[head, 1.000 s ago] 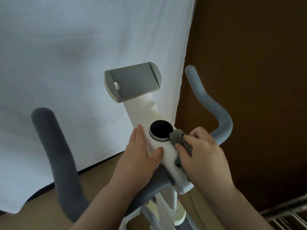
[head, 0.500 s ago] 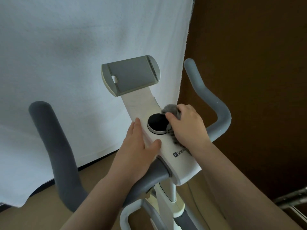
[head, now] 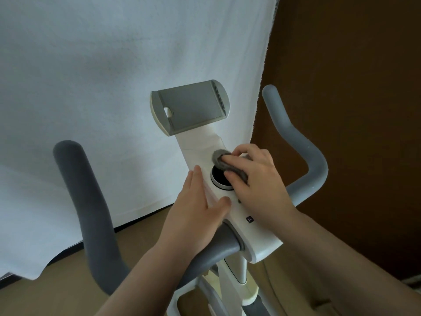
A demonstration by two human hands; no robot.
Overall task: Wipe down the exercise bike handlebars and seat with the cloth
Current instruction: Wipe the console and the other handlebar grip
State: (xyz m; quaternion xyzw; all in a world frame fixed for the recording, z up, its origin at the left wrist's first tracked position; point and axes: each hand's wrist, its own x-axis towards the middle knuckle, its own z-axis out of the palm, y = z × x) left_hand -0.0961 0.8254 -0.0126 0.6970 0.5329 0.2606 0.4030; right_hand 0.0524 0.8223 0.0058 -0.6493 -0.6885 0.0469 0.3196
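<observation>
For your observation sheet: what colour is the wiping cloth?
Grey, fuzzy cloth; head view.

The right hand [head: 255,179] and cloth [head: 224,163] hide half the dial [head: 218,179]; the seat is out of frame.

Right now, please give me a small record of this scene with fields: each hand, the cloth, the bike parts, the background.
left hand: left hand rests flat on the white console, fingers straight, holding nothing
right hand: right hand grips the grey cloth and presses it over the round black knob
handlebars: left handlebar and right handlebar, grey, not touched by the cloth
device holder: grey tray above the console, nothing in it
seat: not in view
background: white sheet, brown wall
</observation>
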